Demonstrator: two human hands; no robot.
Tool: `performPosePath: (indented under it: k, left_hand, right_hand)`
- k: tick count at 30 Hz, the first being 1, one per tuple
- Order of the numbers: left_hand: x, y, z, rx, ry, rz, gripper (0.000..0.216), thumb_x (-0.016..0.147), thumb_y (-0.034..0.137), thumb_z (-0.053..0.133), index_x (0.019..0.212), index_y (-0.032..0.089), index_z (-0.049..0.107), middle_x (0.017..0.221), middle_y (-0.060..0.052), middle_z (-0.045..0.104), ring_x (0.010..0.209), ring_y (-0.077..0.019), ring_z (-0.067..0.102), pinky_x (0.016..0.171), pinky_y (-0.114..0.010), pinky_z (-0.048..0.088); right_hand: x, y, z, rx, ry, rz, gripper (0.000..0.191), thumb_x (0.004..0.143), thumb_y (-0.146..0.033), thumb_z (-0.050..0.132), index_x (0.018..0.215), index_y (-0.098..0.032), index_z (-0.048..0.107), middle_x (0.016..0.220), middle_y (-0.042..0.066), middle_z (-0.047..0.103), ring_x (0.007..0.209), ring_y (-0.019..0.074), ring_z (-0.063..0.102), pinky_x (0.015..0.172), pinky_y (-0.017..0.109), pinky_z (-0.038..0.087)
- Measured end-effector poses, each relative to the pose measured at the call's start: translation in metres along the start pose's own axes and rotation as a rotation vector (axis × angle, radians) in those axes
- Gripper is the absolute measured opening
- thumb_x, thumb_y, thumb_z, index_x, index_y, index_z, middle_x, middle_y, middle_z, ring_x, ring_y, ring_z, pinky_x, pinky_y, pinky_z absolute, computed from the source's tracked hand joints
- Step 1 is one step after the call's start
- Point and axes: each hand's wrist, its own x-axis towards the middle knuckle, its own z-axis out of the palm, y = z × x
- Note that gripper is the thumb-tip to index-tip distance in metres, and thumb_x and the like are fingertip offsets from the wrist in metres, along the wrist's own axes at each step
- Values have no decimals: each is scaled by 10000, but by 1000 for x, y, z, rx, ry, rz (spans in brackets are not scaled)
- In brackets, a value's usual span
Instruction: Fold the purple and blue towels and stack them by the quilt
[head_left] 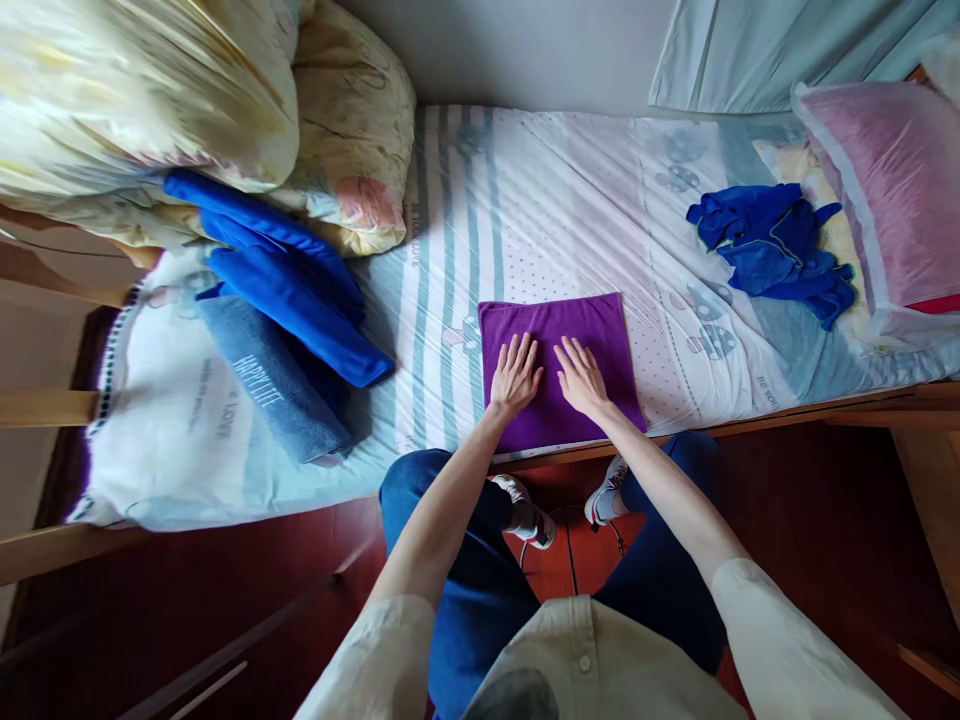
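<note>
A folded purple towel lies flat on the bed sheet near the bed's front edge. My left hand rests palm down on its left half, fingers stretched out. My right hand lies flat beside it on the towel's middle, fingers spread too. Neither hand holds anything.
Folded blue cloths and a grey-blue towel lie stacked to the left, under a bundle of quilts. A crumpled blue cloth sits at the right beside a pink pillow. The wooden bed rail runs before my knees.
</note>
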Motion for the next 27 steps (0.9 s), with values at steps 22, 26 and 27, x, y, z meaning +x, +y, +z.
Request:
performPosePath:
  k: [22, 26, 27]
  left_hand:
    - [70, -72, -15, -192, 222, -173, 796, 997, 593, 470, 1615, 97, 394, 1731, -185, 263, 1647, -328, 96, 1342, -537, -5]
    - [58, -43, -7, -154, 151, -64, 772, 1021, 553, 430, 1626, 78, 370, 1745, -176, 216, 1650, -314, 69, 1341, -534, -8]
    - [51, -36, -3, -152, 128, -41, 755, 1027, 541, 419, 1627, 84, 372, 1747, -168, 214, 1650, -309, 73, 1342, -533, 3]
  right_hand:
    - [93, 139, -27, -177, 159, 171, 699, 1092, -435, 286, 1688, -81, 198, 1763, 158, 175, 1659, 304, 84, 1339, 607, 49]
    - [75, 106, -12, -205, 172, 49, 717, 1093, -431, 282, 1698, -76, 134, 1776, 147, 99, 1661, 320, -4, 1331, 632, 8]
    - [64, 96, -6, -197, 148, 2, 712, 1092, -427, 287, 1702, -94, 133, 1778, 132, 102, 1662, 308, -6, 1335, 622, 12]
